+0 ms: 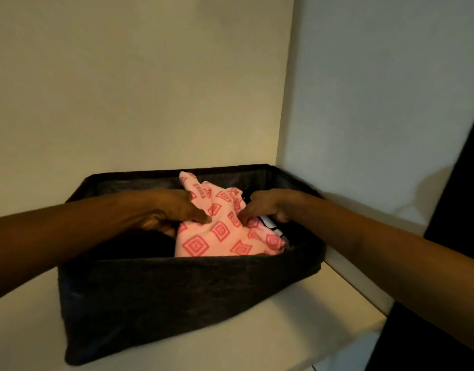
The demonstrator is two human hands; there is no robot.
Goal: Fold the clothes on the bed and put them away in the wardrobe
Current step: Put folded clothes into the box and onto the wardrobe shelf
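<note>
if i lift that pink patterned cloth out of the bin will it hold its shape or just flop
Probably flop: the pink patterned cloth already lies creased and bunched where the left hand and right hand press it. It looks thin and light, so it would likely unfold when lifted. The dark fabric bin itself sags, so expect little support.

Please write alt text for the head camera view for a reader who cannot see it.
Both hands, left hand and right hand, press a pink patterned garment into a dark fabric bin standing on a pale wardrobe shelf.
</note>
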